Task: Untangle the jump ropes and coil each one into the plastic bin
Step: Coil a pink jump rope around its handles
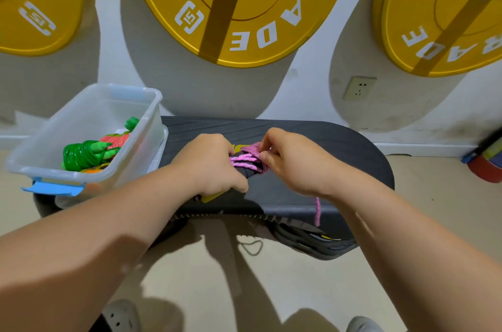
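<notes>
A pink braided jump rope (245,159) is wound in several turns around dark handles between my two hands, above a black step platform (339,146). My left hand (210,163) grips the bundle from the left, fingers curled round it. My right hand (288,159) pinches the pink rope at the top right of the coil. A loose pink end (317,210) hangs below my right wrist. The clear plastic bin (152,125) stands at the left on the platform, holding a coiled green rope (84,155) and an orange-red rope (115,138).
Three yellow weight plates, the middle one (271,19), hang on the white wall behind. A wall socket (359,88) sits low on the wall. A thin dark cord loop (252,247) lies on the beige floor. Red and blue gear (486,166) stands at the right edge. My shoes show at the bottom.
</notes>
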